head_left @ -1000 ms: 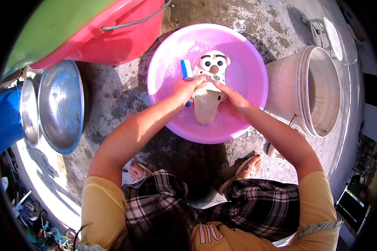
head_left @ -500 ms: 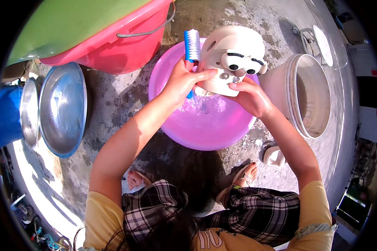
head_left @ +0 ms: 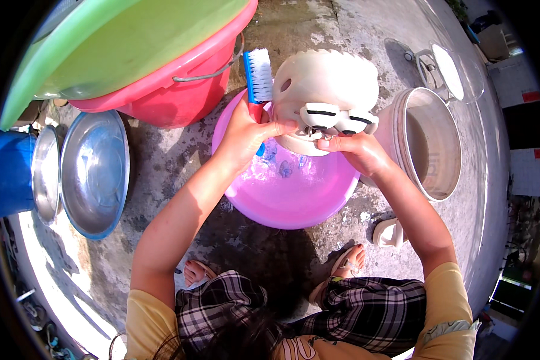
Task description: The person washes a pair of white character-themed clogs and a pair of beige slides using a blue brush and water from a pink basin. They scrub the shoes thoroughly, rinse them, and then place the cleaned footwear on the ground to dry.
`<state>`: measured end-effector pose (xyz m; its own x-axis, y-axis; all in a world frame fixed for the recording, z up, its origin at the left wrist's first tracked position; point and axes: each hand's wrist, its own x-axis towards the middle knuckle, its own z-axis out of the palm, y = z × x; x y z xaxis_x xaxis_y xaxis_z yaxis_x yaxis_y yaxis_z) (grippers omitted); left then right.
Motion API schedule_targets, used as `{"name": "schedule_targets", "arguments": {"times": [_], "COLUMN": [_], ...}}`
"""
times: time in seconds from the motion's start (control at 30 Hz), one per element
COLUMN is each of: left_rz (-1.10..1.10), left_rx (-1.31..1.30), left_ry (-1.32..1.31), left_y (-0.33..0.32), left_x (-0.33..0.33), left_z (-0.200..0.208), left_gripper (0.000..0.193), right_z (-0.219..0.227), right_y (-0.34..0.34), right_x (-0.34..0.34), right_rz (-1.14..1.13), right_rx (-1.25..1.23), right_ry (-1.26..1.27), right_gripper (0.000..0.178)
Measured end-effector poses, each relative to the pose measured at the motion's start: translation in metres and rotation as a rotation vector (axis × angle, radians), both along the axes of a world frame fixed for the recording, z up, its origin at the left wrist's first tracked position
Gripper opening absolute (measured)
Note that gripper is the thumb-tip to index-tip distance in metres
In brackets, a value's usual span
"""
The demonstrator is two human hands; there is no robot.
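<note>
Both hands hold a cream clog-style shoe [head_left: 325, 96] above the pink basin [head_left: 294, 192], sole side up, strap end toward the person. Left hand [head_left: 246, 135] has its fingers wrapped around a blue scrub brush [head_left: 258, 75], white bristles up, thumb pressed on the shoe's left edge. Right hand [head_left: 357, 150] grips the shoe from below, fingers curled under the strap. Basin holds soapy water. Red tub [head_left: 180, 90] with a green lid [head_left: 120, 42] sits just left of the basin; beige bucket [head_left: 429, 141] just right; steel bowl [head_left: 93, 174] well left.
</note>
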<state>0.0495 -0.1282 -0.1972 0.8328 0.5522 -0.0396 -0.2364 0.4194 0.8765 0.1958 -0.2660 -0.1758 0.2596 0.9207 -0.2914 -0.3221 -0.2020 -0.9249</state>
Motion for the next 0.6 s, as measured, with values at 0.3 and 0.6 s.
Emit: {"name": "schedule_targets", "arguments": {"times": [0.3, 0.6], "left_rz": [-0.101, -0.144], "left_rx": [-0.025, -0.192], "left_ry": [0.168, -0.054], "left_y": [0.007, 0.003], "left_x": [-0.012, -0.016], "left_z": [-0.028, -0.024], "left_gripper": [0.054, 0.055], "right_z": [-0.001, 0.001], "right_y": [-0.004, -0.003], "right_x": [0.0, -0.017], "right_rz": [0.073, 0.073], "right_rx": [-0.03, -0.008], "right_ry": [-0.599, -1.106], "right_gripper": [0.069, 0.086]}}
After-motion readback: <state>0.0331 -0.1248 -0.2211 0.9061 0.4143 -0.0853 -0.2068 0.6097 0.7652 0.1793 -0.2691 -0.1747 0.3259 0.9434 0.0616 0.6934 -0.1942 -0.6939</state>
